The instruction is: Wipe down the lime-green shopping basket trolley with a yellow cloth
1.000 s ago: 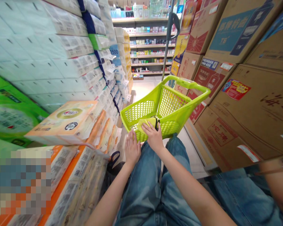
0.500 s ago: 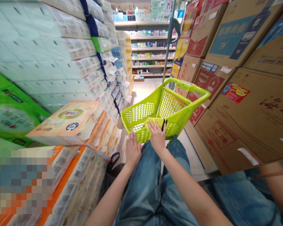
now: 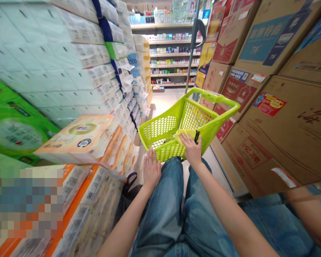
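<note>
A yellow-green plastic basket (image 3: 160, 126) with perforated sides stands before my knees, its raised handle at the right. My right hand (image 3: 192, 149) presses a yellow cloth (image 3: 188, 135) with dark stripes onto the basket's near rim, fingers bent over it. Against the near left corner of the same rim rests my left hand (image 3: 151, 169), its fingers stretched out and holding nothing. The cloth hides part of the rim beneath it.
Stacked tissue packs (image 3: 91, 57) line the left side, with an orange-and-white pack (image 3: 80, 137) lying nearer. Cardboard boxes (image 3: 278, 132) rise on the right. A grey pole (image 3: 189, 64) stands behind the basket. Another person's jeans (image 3: 278, 225) show at the lower right.
My right hand and the yellow cloth have moved right along the basket's near rim. My left hand has stayed at the left corner.
</note>
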`<state>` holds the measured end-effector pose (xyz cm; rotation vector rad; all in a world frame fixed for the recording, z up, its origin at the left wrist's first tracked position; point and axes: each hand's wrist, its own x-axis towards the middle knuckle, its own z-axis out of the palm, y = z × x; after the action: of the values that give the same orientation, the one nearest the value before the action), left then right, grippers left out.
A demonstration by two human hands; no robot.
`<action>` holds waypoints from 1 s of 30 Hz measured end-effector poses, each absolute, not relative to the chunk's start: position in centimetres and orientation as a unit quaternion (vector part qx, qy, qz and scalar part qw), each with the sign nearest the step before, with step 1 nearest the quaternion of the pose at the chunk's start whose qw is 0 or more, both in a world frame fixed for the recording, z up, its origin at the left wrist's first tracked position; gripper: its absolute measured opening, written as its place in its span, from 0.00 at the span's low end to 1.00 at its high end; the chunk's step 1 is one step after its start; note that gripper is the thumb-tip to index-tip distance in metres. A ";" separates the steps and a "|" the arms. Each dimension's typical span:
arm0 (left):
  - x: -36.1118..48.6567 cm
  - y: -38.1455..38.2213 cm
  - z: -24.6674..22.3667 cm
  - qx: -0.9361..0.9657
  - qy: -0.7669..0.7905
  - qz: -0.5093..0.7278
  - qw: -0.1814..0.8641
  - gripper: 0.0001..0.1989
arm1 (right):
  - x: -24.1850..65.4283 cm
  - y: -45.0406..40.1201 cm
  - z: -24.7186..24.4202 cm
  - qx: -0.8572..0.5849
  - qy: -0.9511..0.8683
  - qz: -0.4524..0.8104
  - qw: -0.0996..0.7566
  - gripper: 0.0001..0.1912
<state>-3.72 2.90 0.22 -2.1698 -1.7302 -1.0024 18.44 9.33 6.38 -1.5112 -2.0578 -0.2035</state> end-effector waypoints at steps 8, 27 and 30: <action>-3.6 3.0 0.0 -0.726 -0.587 -0.349 0.086 0.33 | 14.7 8.5 6.6 -0.610 -0.732 -0.039 0.301 0.35; -3.5 3.0 0.0 -0.725 -0.595 -0.332 0.099 0.34 | 20.1 10.1 6.9 -0.644 -0.706 -0.077 0.286 0.39; -3.4 3.0 -0.1 -0.721 -0.597 -0.339 0.094 0.33 | 17.5 9.3 6.8 -0.649 -0.699 -0.051 0.295 0.38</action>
<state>-3.40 2.99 -0.08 -2.1394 -1.7715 -1.0052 17.50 9.27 6.84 -1.7271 -1.8612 -0.1347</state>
